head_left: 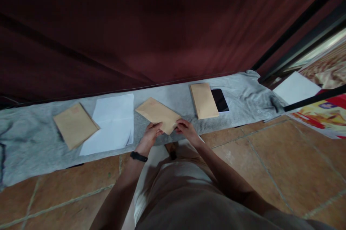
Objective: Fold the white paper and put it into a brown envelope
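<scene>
A tan paper envelope [159,113] lies slanted in front of me, just over the grey cloth. My left hand [152,133] grips its lower left edge, thumb on top. The fingers of my right hand [185,128] are pinched at its right end. To the left, white paper sheets [112,122] lie with a faint fold line across them. A stack of tan envelopes [75,125] overlaps their left edge. On the right, another stack of tan envelopes [204,101] partly covers a dark-screened phone or tablet [220,100].
The grey cloth [243,96] covers a long narrow bench. A dark red curtain [162,35] hangs behind it. At far right are a dark metal frame [297,48], a white sheet [297,87] and a colourful printed box or poster [324,114]. Tiled floor [251,158] lies below.
</scene>
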`<state>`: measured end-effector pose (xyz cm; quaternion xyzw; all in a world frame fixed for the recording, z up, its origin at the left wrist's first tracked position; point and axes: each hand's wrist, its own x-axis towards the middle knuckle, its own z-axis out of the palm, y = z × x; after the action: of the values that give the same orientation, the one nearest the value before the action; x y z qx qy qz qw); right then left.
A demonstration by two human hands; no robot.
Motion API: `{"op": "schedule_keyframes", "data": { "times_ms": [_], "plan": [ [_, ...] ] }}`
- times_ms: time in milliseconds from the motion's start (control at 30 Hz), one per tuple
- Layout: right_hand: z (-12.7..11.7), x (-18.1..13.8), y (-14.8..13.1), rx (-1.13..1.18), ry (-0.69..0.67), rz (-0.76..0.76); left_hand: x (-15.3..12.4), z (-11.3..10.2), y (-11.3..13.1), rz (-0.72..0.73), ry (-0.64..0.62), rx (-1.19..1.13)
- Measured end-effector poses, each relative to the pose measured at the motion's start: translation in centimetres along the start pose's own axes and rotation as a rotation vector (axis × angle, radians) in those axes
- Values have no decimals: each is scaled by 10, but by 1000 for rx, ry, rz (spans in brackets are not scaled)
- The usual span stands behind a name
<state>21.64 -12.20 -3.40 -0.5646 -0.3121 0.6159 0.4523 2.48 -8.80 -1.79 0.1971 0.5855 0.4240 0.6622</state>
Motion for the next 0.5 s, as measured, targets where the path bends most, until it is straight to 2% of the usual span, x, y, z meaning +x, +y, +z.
{"op": "schedule_keyframes", "data": {
  "times_ms": [200,500],
  "plan": [
    [0,1,7,-39,27,0,0,-3,1,-5,-32,-19],
    [-2,-1,5,-53,4,62,0,7,-2,28,82,28]
  ]
}}
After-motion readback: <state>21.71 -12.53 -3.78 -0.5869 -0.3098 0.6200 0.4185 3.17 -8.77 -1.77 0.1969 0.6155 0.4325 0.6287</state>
